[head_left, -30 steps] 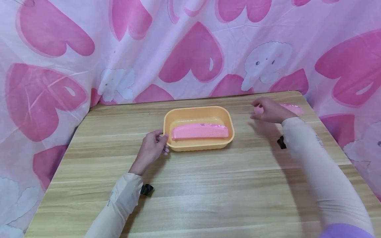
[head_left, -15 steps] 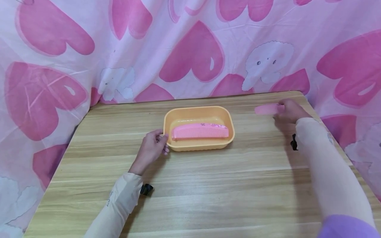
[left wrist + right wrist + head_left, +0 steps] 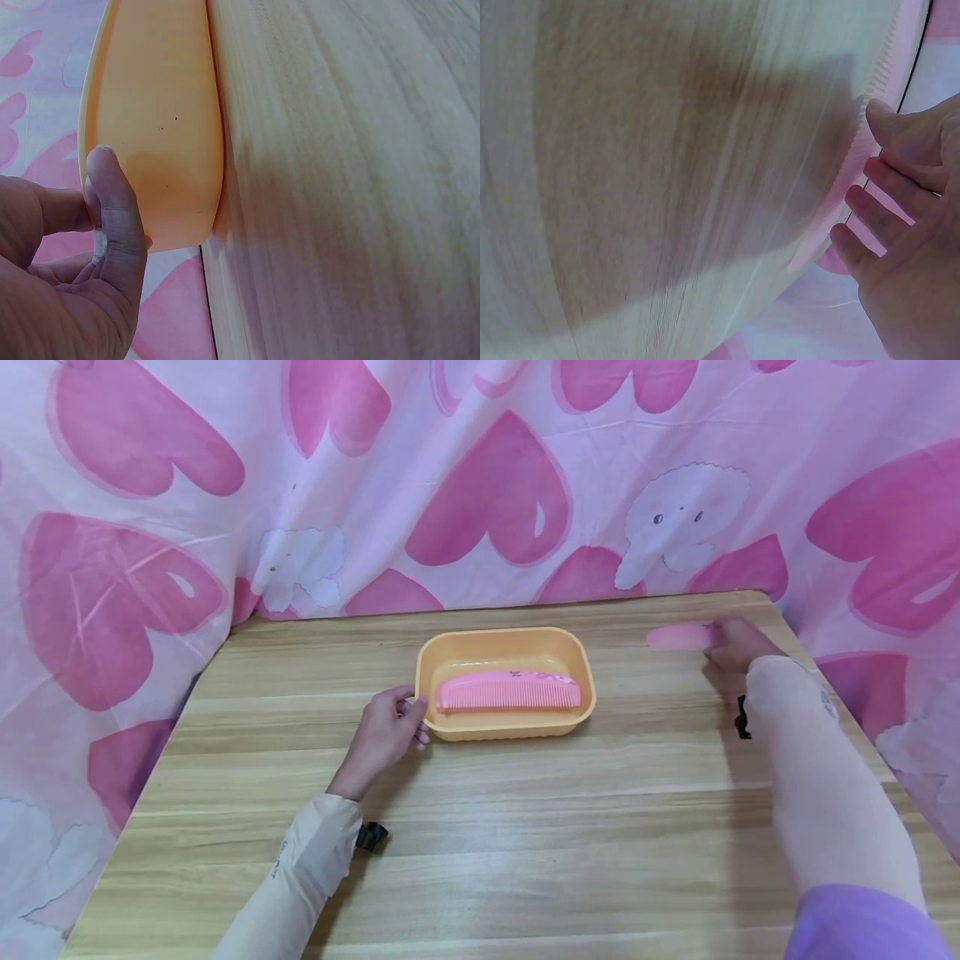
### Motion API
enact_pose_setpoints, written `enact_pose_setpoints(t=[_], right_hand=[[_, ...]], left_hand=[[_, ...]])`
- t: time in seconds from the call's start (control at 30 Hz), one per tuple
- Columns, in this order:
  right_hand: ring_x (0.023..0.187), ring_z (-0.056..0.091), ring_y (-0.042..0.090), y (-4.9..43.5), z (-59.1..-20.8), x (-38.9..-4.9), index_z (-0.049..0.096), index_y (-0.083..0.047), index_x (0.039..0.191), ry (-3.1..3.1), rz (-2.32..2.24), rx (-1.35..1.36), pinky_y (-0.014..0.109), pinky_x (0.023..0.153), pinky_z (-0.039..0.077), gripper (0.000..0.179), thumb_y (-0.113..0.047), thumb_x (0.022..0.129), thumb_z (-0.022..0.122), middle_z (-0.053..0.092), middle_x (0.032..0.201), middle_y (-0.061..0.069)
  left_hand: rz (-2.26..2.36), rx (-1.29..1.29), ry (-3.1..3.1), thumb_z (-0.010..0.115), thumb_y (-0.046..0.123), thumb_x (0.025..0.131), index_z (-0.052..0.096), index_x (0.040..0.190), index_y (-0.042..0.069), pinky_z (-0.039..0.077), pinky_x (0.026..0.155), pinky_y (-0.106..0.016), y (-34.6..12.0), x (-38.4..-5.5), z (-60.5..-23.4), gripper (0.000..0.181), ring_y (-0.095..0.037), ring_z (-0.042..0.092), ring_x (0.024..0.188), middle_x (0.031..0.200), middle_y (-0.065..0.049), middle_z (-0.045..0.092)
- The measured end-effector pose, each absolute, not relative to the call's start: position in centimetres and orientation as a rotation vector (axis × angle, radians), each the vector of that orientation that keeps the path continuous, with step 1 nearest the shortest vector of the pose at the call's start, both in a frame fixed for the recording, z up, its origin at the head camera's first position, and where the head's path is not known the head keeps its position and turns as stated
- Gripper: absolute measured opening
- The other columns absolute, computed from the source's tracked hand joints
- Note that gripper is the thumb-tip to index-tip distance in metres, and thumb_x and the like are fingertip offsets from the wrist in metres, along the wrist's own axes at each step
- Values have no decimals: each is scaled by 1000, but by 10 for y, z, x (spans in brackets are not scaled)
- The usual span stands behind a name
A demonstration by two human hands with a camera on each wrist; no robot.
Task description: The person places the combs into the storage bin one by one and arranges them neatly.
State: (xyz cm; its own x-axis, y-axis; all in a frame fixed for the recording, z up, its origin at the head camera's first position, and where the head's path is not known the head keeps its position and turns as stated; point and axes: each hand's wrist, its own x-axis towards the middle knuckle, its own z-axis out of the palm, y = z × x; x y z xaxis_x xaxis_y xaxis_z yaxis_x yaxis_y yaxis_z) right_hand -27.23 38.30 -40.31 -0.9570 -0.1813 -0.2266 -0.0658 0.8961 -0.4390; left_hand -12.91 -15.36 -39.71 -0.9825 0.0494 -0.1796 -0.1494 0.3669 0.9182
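Observation:
A yellow-orange plastic basin [image 3: 506, 732] stands on the table, with a pink comb [image 3: 510, 692] lying inside it, teeth toward the near side. My left hand [image 3: 381, 732] pinches the basin's left end; in the left wrist view, that hand's curled fingers [image 3: 120, 217] are at its rim and outer wall. Far right on the table lies a second pink comb [image 3: 677, 637]. Over its right end is my right hand [image 3: 737, 643], slightly blurred. Seen from the right wrist, the loosely spread fingers [image 3: 881, 217] are above this comb, thumb near its teeth; whether they touch is unclear.
The wooden table [image 3: 480, 860] has its back edge against a pink curtain [image 3: 487, 485] printed with hearts. A black strap piece [image 3: 371, 837] sticks out from the left sleeve, and another [image 3: 743, 718] from the right sleeve.
My right hand has moved right along the second comb, from its left end to its right end, uncovering the left part. My left hand stays on the basin.

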Motion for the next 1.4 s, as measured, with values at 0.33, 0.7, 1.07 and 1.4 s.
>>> enact_pose_setpoints(t=[0.33,0.7,1.07,1.4], right_hand=[[123,40,59,380,-398,-268,50,22,128,2839,-418,-360,72,108,35,45,0,90,55,45,129,44],[117,47,57,370,-396,-253,47,23,133,2766,-486,-407,70,102,42,48,2,91,60,43,127,44],[111,52,52,357,-399,-235,56,17,130,2809,-402,-547,69,100,45,48,-6,91,71,49,123,37],[97,53,38,350,-397,-225,60,15,126,2787,-471,-585,52,82,51,48,-8,87,78,51,115,29]], left_hand=[[1665,-112,2439,53,12,106,54,137,-6,65,58,-34,-153,-129,-396,36,-17,65,61,80,-15,63],[1687,-85,2440,53,10,105,54,136,-8,64,57,-32,-153,-128,-398,36,-16,65,60,79,-15,63],[1679,-91,2452,53,10,105,52,138,-8,64,57,-33,-152,-128,-398,38,-17,66,60,81,-15,63],[1661,-101,2443,52,11,106,49,141,-9,65,59,-33,-153,-128,-396,40,-17,66,62,83,-16,63]])
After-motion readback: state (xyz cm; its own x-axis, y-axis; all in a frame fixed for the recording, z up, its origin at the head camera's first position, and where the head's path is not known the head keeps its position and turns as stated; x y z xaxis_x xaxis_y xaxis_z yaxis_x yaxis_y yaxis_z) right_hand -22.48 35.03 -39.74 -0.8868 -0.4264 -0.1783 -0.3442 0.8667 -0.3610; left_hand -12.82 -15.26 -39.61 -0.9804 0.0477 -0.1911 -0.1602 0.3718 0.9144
